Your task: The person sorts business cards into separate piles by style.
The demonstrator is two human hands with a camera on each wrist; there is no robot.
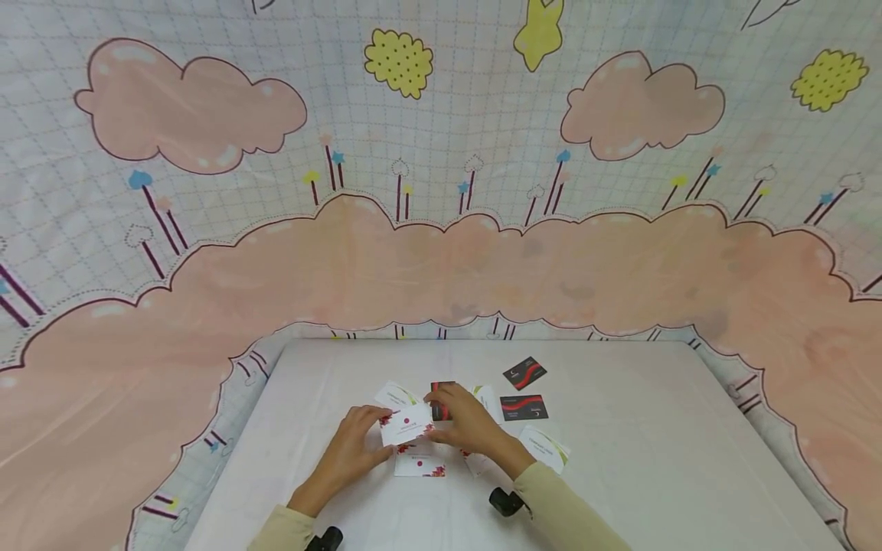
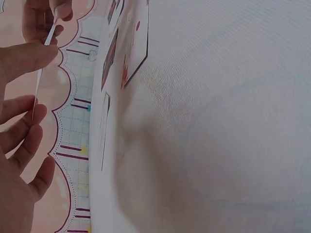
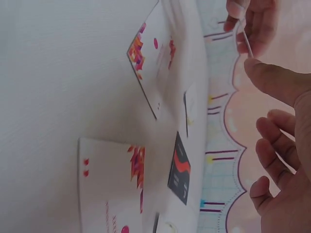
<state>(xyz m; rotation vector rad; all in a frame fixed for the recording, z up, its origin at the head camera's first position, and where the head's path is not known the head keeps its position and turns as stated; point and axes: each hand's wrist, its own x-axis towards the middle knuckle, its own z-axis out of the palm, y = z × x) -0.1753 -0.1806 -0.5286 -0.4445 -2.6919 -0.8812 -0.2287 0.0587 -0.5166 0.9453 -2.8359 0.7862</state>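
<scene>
While both hands (image 1: 347, 448) (image 1: 475, 422) grip a white card (image 1: 406, 425) by its edges | tabletop (image 1: 689, 459) spreads rightward

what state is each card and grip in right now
held white card: raised off the table
left grip: pinches that card's left side
right grip: pinches its right side
two uncovered black cards: lying flat
third black card: partly hidden behind the right grip
other white cards: lying on the table, some partly hidden

The table (image 1: 654, 459) is viewed forward and down from the head; one held card (image 2: 50, 36) is shared, edge-on, by both close wrist views.
</scene>
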